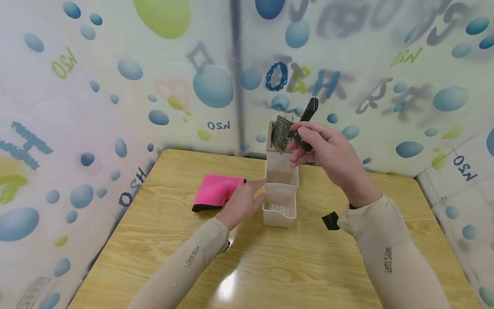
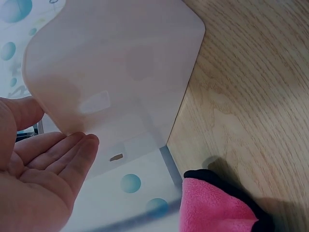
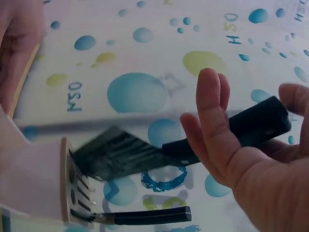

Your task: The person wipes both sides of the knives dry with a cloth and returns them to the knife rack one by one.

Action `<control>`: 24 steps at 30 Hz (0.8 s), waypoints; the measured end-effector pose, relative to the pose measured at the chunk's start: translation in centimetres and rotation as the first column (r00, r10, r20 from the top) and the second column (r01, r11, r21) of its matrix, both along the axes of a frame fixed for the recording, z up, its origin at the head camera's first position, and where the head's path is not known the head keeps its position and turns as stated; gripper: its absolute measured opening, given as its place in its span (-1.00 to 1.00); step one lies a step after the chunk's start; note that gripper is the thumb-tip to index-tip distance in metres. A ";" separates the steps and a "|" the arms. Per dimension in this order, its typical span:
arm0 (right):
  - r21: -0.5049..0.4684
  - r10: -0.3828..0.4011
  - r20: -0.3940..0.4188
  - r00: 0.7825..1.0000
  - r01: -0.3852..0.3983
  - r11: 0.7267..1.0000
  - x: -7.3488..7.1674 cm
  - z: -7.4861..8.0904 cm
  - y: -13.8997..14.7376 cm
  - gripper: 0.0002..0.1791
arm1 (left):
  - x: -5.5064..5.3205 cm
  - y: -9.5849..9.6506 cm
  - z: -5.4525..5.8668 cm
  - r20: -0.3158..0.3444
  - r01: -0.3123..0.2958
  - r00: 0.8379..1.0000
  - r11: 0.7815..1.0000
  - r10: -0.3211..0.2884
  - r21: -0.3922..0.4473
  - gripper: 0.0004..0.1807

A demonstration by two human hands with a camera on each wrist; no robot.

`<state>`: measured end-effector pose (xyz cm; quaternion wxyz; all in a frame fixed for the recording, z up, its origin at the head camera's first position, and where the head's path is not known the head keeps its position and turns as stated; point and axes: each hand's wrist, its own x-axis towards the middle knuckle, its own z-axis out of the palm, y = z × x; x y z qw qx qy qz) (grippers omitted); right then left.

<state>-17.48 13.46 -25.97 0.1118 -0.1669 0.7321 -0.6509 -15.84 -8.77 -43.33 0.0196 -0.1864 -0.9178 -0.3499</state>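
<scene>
A white tiered knife holder (image 1: 280, 189) stands on the table with a slotted top (image 1: 271, 137). Between thumb and fingers my right hand (image 1: 328, 150) holds a cleaver (image 3: 120, 153) by its black handle. Its dark, broad blade tilts close to the slots; whether it touches them I cannot tell. Another knife (image 3: 152, 216), black-handled, sits in a slot with its blade hidden. On the holder's left side rests my left hand (image 1: 243, 201), its fingertips against the wall, fingers fairly straight in the left wrist view.
Left of the holder lies a pink cloth item (image 1: 216, 191) with black trim, near my left hand. A small black piece (image 1: 330, 221) shows beside the right sleeve. Behind the wooden table (image 1: 270, 266) rises a wall covering with printed bubbles and letters.
</scene>
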 end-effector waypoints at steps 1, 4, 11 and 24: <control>0.004 0.001 -0.014 1.000 -0.001 1.000 -0.1 0.0 0.0 -0.53 | 0.0 0.0 0.0 -0.002 0.002 1.000 1.000 -0.002 0.000 -0.50; 0.048 0.014 -0.064 0.998 -0.011 0.999 -0.5 0.0 -0.2 -0.52 | 0.0 0.0 -0.1 -0.001 0.005 1.000 1.000 -0.005 0.007 -0.50; 0.230 0.075 -0.192 0.978 -0.030 0.973 -1.4 0.2 -0.7 -0.49 | 0.0 0.0 -0.4 0.016 0.003 1.000 1.000 -0.004 0.031 -0.49; 0.399 0.010 -0.465 0.885 0.199 0.895 -1.7 0.2 -1.8 -0.49 | -0.2 -0.1 -0.6 0.016 -0.012 1.000 0.999 0.011 0.033 -0.49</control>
